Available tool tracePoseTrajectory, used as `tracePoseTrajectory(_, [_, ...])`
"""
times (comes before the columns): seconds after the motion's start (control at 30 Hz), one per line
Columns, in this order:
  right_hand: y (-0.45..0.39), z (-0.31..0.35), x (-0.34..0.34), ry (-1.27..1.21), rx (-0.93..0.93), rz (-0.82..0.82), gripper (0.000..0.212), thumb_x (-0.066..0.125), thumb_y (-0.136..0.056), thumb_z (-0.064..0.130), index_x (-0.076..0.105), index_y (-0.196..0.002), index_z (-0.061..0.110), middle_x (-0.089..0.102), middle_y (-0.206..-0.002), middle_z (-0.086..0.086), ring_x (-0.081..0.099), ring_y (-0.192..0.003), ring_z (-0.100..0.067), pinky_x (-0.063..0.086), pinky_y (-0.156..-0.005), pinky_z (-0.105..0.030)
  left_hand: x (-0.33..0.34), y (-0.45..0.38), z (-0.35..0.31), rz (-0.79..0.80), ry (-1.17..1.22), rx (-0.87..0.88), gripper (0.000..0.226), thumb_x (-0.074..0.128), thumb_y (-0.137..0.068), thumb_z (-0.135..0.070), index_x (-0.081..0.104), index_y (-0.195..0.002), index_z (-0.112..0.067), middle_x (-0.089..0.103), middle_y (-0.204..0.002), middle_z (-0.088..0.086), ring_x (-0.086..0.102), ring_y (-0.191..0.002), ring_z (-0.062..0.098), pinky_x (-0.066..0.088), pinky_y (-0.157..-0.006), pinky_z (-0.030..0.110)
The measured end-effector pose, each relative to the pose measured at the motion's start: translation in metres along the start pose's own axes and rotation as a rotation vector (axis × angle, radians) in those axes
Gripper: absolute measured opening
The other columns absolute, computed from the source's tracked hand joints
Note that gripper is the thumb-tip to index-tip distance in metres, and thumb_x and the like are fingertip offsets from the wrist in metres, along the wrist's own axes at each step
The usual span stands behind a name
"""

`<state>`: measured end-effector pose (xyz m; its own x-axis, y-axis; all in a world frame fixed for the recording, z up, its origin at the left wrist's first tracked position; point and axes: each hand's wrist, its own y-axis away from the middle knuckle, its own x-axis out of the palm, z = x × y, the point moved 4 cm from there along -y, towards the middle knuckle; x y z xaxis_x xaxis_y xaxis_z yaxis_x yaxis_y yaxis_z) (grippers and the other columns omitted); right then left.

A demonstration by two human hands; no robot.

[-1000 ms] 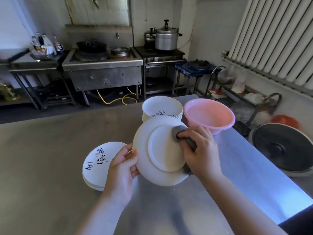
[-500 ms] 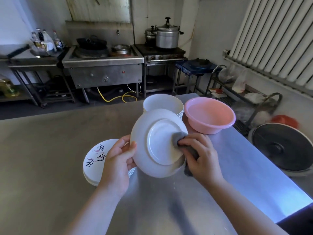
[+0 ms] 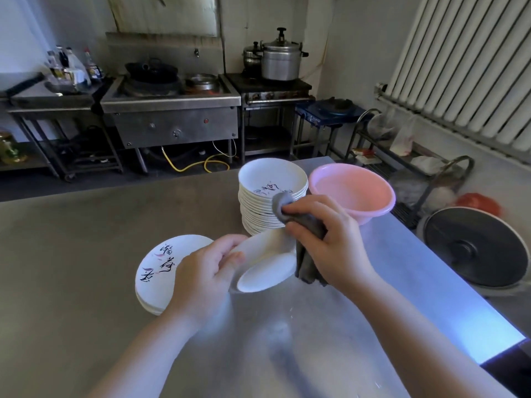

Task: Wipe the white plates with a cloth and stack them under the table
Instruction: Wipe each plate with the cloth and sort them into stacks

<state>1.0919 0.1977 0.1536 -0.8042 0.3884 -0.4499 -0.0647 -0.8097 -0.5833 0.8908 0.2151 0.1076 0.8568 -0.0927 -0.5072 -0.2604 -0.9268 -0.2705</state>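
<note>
Steel tabletop (image 3: 86,239), kitchen. My left hand (image 3: 201,277) grips a tilted white plate (image 3: 264,268) by its rim; right hand (image 3: 330,248), fingers curled, clutches the grey cloth (image 3: 309,225) against it.

A plain white plate (image 3: 264,265) meets a dark grey cloth (image 3: 309,234) over a grey steel desk (image 3: 71,254). Left of the plate, a short white stack (image 3: 161,271) bears black calligraphy with pink strokes; behind it, a taller white stack (image 3: 267,202) shows similar marks beside a pink basin (image 3: 356,193).
</note>
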Motion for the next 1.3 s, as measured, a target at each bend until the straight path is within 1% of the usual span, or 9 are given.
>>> tracePoseTrajectory(0.17, [0.006, -0.009, 0.005, 0.098, -0.025, 0.184, 0.025, 0.072, -0.079, 0.024, 0.072, -0.104, 0.022, 0.063, -0.104, 0.013, 0.057, -0.103, -0.011, 0.043, -0.092, -0.021, -0.009, -0.005, -0.012, -0.060, -0.373, 0.253, 0.024, 0.038, -0.088, -0.042, 0.052, -0.106, -0.044, 0.057, -0.079, -0.037, 0.048, -0.067, -0.007, 0.035, -0.052, 0.019])
tracePoseTrajectory(0.3, [0.014, -0.017, 0.011, 0.146, -0.013, 0.307, 0.026, 0.074, -0.074, 0.032, 0.072, -0.099, 0.025, 0.063, -0.095, 0.016, 0.053, -0.098, -0.006, 0.041, -0.085, -0.017, -0.011, -0.006, -0.020, -0.069, -0.514, 0.466, 0.016, 0.041, -0.090, -0.030, 0.055, -0.096, -0.035, 0.060, -0.076, -0.021, 0.050, -0.069, 0.005, 0.018, -0.052, 0.006])
tracePoseTrajectory(0.47, [0.019, -0.018, 0.016, 0.157, -0.047, 0.341, 0.015, 0.070, -0.077, 0.031, 0.068, -0.088, 0.022, 0.062, -0.085, 0.014, 0.050, -0.090, -0.007, 0.042, -0.077, -0.020, -0.004, -0.005, -0.016, -0.005, -0.511, 0.509, 0.018, 0.041, -0.093, -0.029, 0.058, -0.096, -0.034, 0.062, -0.076, -0.019, 0.055, -0.065, 0.006, 0.029, -0.050, 0.018])
tracePoseTrajectory(0.57, [0.020, -0.016, 0.014, 0.186, -0.120, 0.271, 0.010, 0.069, -0.080, 0.026, 0.065, -0.087, 0.019, 0.059, -0.083, 0.015, 0.047, -0.086, -0.005, 0.041, -0.074, -0.018, -0.004, -0.003, -0.008, -0.049, -0.356, 0.379, 0.021, 0.047, -0.094, -0.035, 0.063, -0.106, -0.034, 0.066, -0.089, -0.022, 0.060, -0.081, 0.006, 0.047, -0.070, 0.028])
tracePoseTrajectory(0.67, [0.024, -0.015, 0.010, 0.222, -0.160, 0.163, 0.007, 0.069, -0.082, 0.021, 0.063, -0.086, 0.019, 0.050, -0.080, 0.026, 0.044, -0.086, -0.002, 0.039, -0.072, -0.015, -0.009, 0.008, 0.005, -0.174, -0.125, 0.038, 0.032, 0.061, -0.093, -0.041, 0.057, -0.124, -0.034, 0.059, -0.120, -0.024, 0.051, -0.112, -0.007, 0.039, -0.092, 0.016])
tracePoseTrajectory(0.83, [0.037, -0.015, 0.017, 0.307, -0.283, 0.060, 0.004, 0.070, -0.084, 0.015, 0.068, -0.086, 0.012, 0.056, -0.088, 0.017, 0.045, -0.083, -0.010, 0.042, -0.072, -0.017, 0.002, 0.025, 0.028, -0.145, 0.299, -0.472, 0.067, 0.065, -0.072, -0.073, 0.046, -0.125, -0.039, 0.056, -0.120, -0.012, 0.065, -0.087, 0.000, 0.051, -0.084, 0.029])
tracePoseTrajectory(1.03, [0.055, -0.020, 0.042, 0.284, -0.306, 0.046, 0.004, 0.071, -0.084, 0.013, 0.070, -0.088, 0.011, 0.065, -0.091, 0.006, 0.051, -0.082, -0.015, 0.044, -0.074, -0.019, 0.015, 0.034, 0.030, -0.253, 0.643, -0.601, 0.051, 0.067, -0.086, -0.034, 0.047, -0.129, -0.017, 0.068, -0.103, 0.007, 0.073, -0.075, 0.022, 0.059, -0.068, 0.028])
tracePoseTrajectory(1.13, [0.062, -0.023, 0.053, 0.250, -0.307, 0.067, 0.003, 0.070, -0.085, 0.013, 0.069, -0.088, 0.011, 0.064, -0.092, 0.007, 0.053, -0.082, -0.017, 0.046, -0.074, -0.022, 0.012, 0.038, 0.040, -0.326, 0.779, -0.645, 0.041, 0.065, -0.091, -0.014, 0.050, -0.129, -0.010, 0.072, -0.090, 0.010, 0.073, -0.079, 0.029, 0.061, -0.071, 0.031])
tracePoseTrajectory(1.3, [0.061, -0.026, 0.077, 0.118, -0.256, 0.174, 0.009, 0.070, -0.085, 0.019, 0.073, -0.092, 0.015, 0.065, -0.097, 0.011, 0.057, -0.089, -0.017, 0.048, -0.077, -0.023, -0.001, 0.044, 0.060, -0.412, 0.993, -0.699, 0.048, 0.063, -0.088, 0.000, 0.053, -0.131, -0.019, 0.074, -0.105, 0.015, 0.071, -0.097, 0.033, 0.059, -0.087, 0.037])
